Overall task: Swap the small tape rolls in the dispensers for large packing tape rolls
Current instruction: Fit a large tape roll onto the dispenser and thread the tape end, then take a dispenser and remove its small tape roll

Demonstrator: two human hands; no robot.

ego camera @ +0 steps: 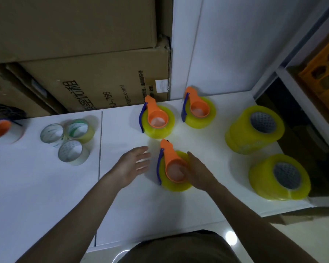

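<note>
So: white table (46, 186) with a seam line, stacked cardboard boxes (95, 80) behind on the left, white wall (226, 44) behind on the right, glossy pale floor at the near edge. Nearest dispenser (174, 168) lay flat on the table in front of the person, orange body with blue side blade, loaded with a large yellow roll; its long axis ran near-to-far, orange nose pointing away and slightly left. Right hand (198, 173) curled against that roll's right side, holding it; left hand (134, 165) hovered just left of it, fingers spread and relaxed, holding nothing. Two more loaded dispensers (157, 119) (198, 110) sat farther back, noses also pointing away. Two spare large yellow rolls (254, 130) (279, 177) stood at right (cores facing up). Three small rolls (68, 139) clustered at left, touching; one blurred dispenser (0, 130) at far left edge
</note>
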